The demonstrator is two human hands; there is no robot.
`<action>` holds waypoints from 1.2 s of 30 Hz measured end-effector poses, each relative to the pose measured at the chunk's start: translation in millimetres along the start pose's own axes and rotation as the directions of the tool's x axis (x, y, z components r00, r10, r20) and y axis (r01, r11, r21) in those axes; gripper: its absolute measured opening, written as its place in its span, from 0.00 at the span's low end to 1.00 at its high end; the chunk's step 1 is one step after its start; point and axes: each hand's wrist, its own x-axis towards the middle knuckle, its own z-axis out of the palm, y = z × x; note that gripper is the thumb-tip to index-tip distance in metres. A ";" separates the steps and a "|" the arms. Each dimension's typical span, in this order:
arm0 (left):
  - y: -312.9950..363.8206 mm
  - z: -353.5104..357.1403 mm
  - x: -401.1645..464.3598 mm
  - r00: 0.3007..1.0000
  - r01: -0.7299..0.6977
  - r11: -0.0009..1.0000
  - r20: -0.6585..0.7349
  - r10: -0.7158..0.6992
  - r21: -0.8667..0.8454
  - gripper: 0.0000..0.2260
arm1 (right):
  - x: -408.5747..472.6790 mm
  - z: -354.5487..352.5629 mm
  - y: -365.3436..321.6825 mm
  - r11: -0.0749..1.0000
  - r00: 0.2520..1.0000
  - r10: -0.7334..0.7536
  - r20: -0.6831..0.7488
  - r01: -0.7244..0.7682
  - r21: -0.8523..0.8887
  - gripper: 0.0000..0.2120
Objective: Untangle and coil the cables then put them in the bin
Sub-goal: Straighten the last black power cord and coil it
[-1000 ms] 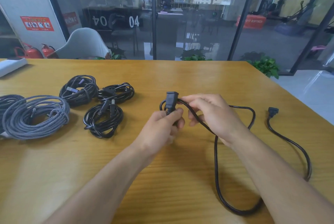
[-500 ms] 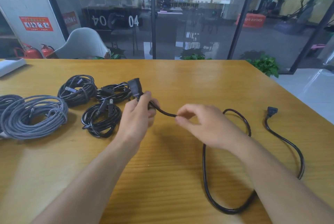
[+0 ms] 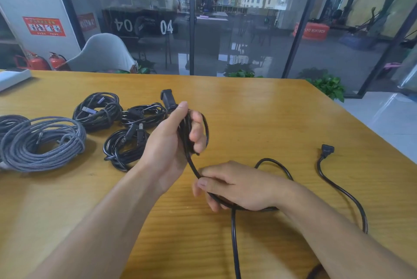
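Note:
A black power cable [image 3: 234, 233] lies across the wooden table [image 3: 259, 109]. My left hand [image 3: 173, 136] grips its socket end, with the connector [image 3: 167, 98] sticking up above my thumb and a small loop round my fingers. My right hand [image 3: 234, 185] pinches the same cable lower down, just above the table. From there the cable runs down toward the near edge, loops right and ends in a plug [image 3: 327, 149] lying on the table. No bin is in view.
Three coiled black cables [image 3: 99, 109] [image 3: 144, 115] [image 3: 124, 145] lie left of my hands. A large grey braided coil [image 3: 42, 143] sits further left. A white device [image 3: 13, 77] rests at the far left edge. Glass walls and a chair stand behind the table.
My left hand turned and now has a loop of cable round its fingers. My right hand slid down the cable toward me. The slack on the table shifted.

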 end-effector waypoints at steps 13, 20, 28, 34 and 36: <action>13.6 -26.0 5.5 0.998 -0.056 0.966 -0.007 0.060 0.252 0.21 | -25.4 -58.4 40.9 0.995 0.979 0.101 -0.176 -0.102 0.000 0.06; 10.5 -26.5 5.0 0.997 -0.065 0.938 -0.011 0.073 0.340 0.22 | -25.3 -74.0 61.3 0.941 0.684 0.164 -0.710 -0.325 -0.096 0.06; 4.0 -31.3 8.7 0.994 -0.058 0.923 -0.062 0.088 0.379 0.21 | -42.3 -95.6 100.8 0.860 0.339 0.502 -0.795 -0.294 0.417 0.09; 1.4 -30.7 9.1 0.994 -0.062 0.906 -0.053 0.093 0.418 0.21 | -46.6 -90.7 69.2 0.854 0.722 0.410 -0.558 -0.518 -0.043 0.16; 1.4 -30.6 9.0 0.995 -0.063 0.904 -0.049 0.092 0.423 0.21 | -52.1 -87.0 56.6 0.799 0.788 0.488 -0.375 -0.576 -0.172 0.20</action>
